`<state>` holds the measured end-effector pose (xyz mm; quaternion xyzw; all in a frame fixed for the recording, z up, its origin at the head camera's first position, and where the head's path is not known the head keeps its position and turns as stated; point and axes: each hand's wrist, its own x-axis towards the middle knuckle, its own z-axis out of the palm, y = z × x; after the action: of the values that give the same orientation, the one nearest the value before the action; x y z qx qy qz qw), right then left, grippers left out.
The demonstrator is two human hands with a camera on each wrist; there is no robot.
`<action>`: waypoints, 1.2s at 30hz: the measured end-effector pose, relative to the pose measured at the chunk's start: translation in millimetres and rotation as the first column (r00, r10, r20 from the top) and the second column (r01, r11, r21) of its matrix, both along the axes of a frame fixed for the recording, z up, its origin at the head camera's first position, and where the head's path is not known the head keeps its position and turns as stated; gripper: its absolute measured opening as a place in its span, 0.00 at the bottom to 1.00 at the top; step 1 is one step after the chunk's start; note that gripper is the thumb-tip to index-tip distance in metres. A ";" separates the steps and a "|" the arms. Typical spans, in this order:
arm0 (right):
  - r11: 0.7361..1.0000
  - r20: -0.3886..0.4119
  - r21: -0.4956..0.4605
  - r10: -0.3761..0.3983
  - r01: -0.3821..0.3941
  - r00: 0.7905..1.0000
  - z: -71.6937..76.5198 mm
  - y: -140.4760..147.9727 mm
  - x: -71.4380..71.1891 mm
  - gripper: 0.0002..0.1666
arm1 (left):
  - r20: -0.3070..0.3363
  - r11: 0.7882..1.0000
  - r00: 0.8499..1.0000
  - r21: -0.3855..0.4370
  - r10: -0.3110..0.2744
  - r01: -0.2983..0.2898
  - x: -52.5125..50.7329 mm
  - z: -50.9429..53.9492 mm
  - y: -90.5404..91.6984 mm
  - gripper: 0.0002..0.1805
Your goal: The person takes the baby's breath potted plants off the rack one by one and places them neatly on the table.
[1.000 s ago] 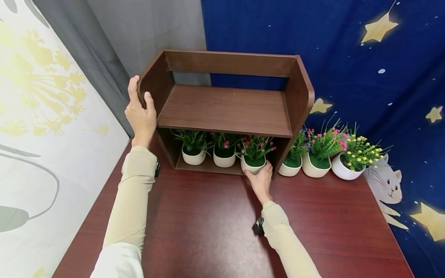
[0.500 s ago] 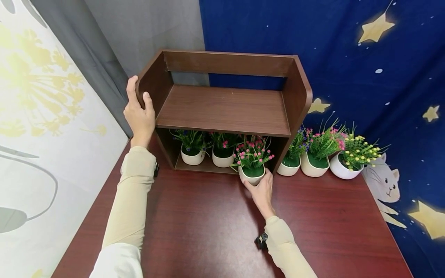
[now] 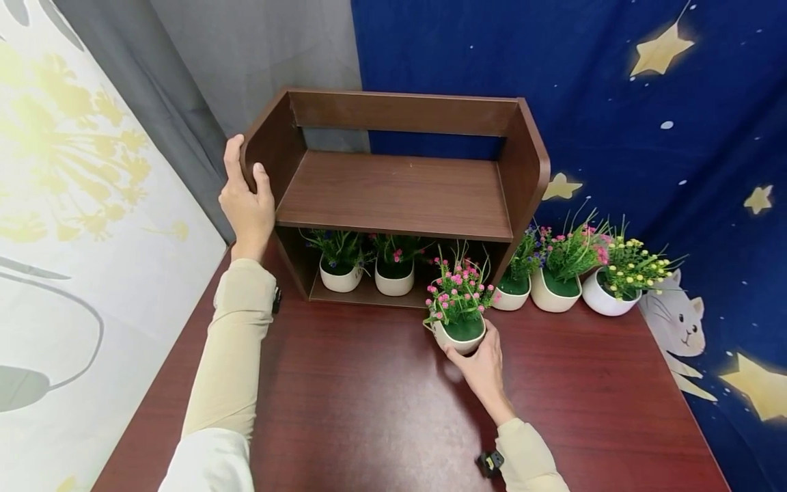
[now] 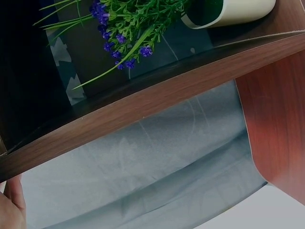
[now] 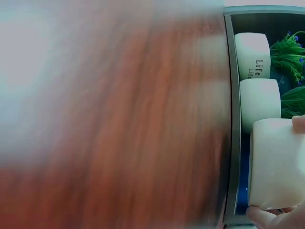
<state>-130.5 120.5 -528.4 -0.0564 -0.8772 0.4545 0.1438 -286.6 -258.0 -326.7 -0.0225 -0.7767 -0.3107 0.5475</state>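
Note:
In the head view the left hand (image 3: 248,205) grips the front edge of the left side panel of a brown two-tier shelf (image 3: 399,195). The right hand (image 3: 482,365) holds a white pot (image 3: 465,344) with pink flowers (image 3: 458,290), thumb and fingers round its sides, in front of the shelf's lower right part. Two potted plants stand on the lower level: one with blue flowers (image 3: 341,279), one with pink (image 3: 395,281). The right wrist view shows the held pot (image 5: 276,164) between the fingers. At the left wrist view's corner, part of the left hand (image 4: 12,210) touches the panel (image 4: 143,112).
Right of the shelf, three more potted plants stand in a row: blue-flowered (image 3: 512,294), pink-flowered (image 3: 556,294) and yellow-flowered (image 3: 611,297). A dark red table (image 3: 356,403) lies under everything. Blue and grey curtains hang behind, and a pale patterned surface (image 3: 80,273) is at the left.
The right hand has drawn the pink-flowered pot out of the shelf's lower level, toward the viewer and slightly right. The left hand still grips the side panel.

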 end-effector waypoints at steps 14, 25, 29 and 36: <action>0.998 -0.053 0.056 -0.040 0.042 0.998 -0.1 53.9 36.8 0.52 | 0.006 1.000 1.000 -0.002 0.013 -0.013 -0.3 -0.7 -1.7 0.23; 0.991 -0.023 0.049 -0.126 0.127 0.992 1.9 90.6 46.2 0.52 | 0.014 1.000 1.000 0.002 0.012 -0.012 -2.1 -0.7 -1.1 0.23; 0.986 -0.029 0.059 -0.155 0.156 0.988 -1.3 92.1 44.3 0.52 | 0.017 1.000 1.000 -0.003 0.013 -0.013 -1.7 0.3 -0.3 0.24; 0.984 -0.019 0.054 -0.169 0.170 0.985 -11.6 93.2 38.6 0.51 | 0.024 1.000 1.000 -0.005 0.018 -0.018 0.2 0.3 0.6 0.24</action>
<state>-91.9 213.7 -540.0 -0.1238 -0.8805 0.4164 0.1896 -286.4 -257.4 -326.4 -0.0131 -0.7841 -0.3042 0.5408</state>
